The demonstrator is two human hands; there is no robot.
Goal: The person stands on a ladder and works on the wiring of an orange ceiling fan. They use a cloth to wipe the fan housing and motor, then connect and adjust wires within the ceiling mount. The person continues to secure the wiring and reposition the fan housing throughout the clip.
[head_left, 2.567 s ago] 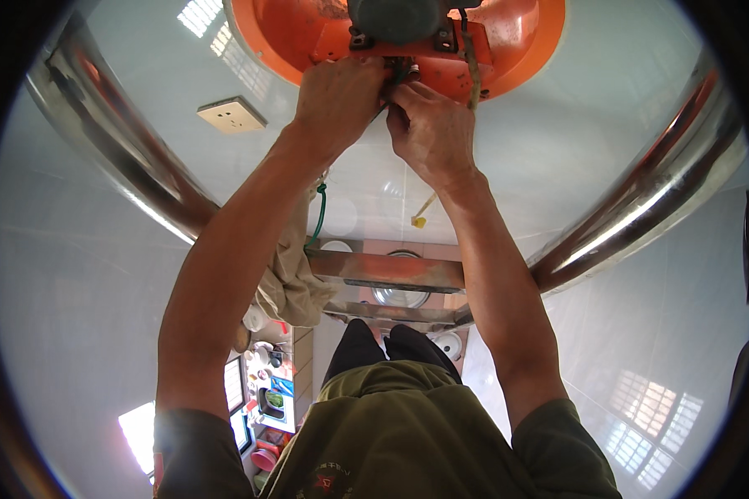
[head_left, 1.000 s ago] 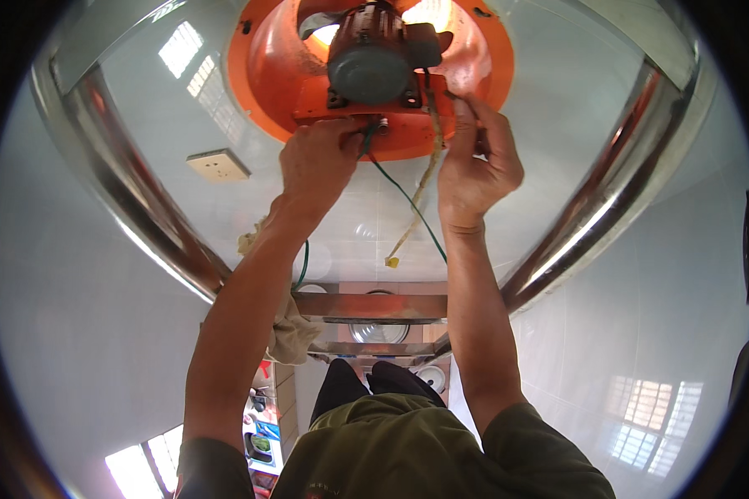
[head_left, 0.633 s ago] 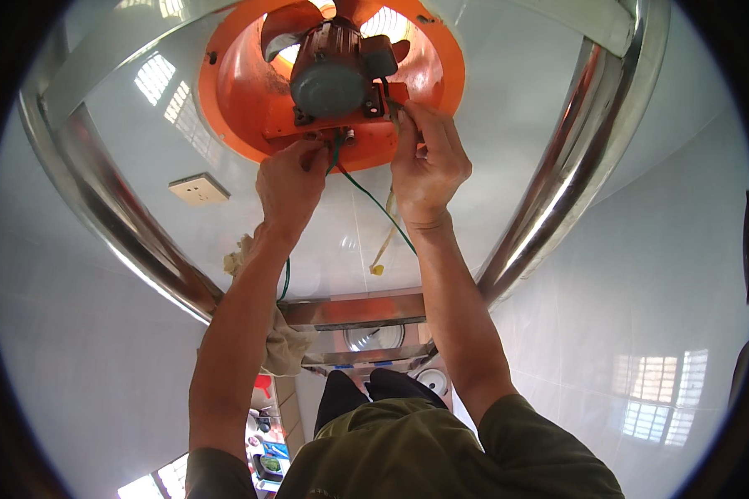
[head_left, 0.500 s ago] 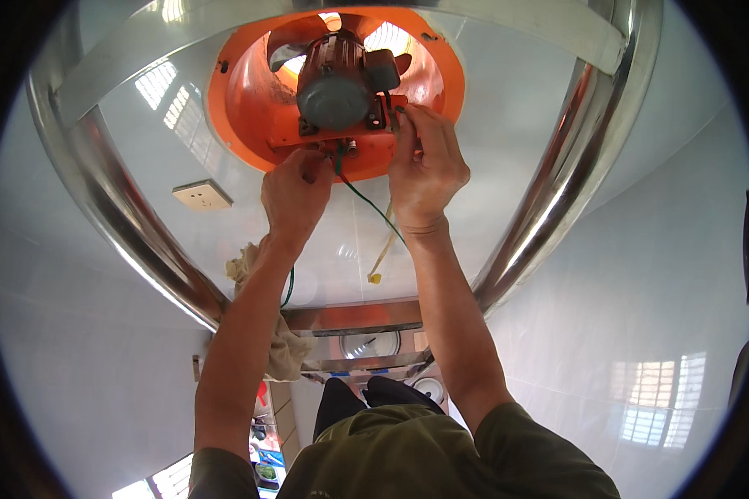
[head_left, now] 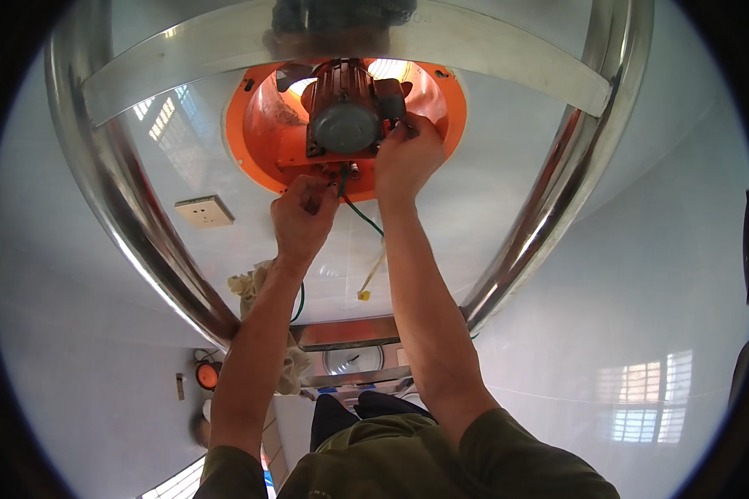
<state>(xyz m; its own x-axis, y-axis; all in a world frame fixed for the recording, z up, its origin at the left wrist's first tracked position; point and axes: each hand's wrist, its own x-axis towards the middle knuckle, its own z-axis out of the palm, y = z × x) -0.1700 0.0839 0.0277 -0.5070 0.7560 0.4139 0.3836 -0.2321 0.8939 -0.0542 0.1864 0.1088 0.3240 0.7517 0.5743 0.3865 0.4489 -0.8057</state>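
Observation:
An orange round fan housing is set in a white tiled wall, with a reddish-grey motor at its middle. My left hand is just below the motor, fingers pinched around the wires that hang from it. My right hand grips the motor's right side, near a dark box on it. A green wire and a yellowish wire with a small yellow end dangle between my forearms.
A shiny steel hood frame arcs around the fan, with a flat steel bar across the top. A wall socket sits left of the fan. A cloth hangs by my left forearm. Below are a steel ledge and small objects on the floor.
The view has tilted, so the fan sits lower and larger in the picture. My right hand moved from the lower bracket up onto the motor's right side; my left hand stays under the motor.

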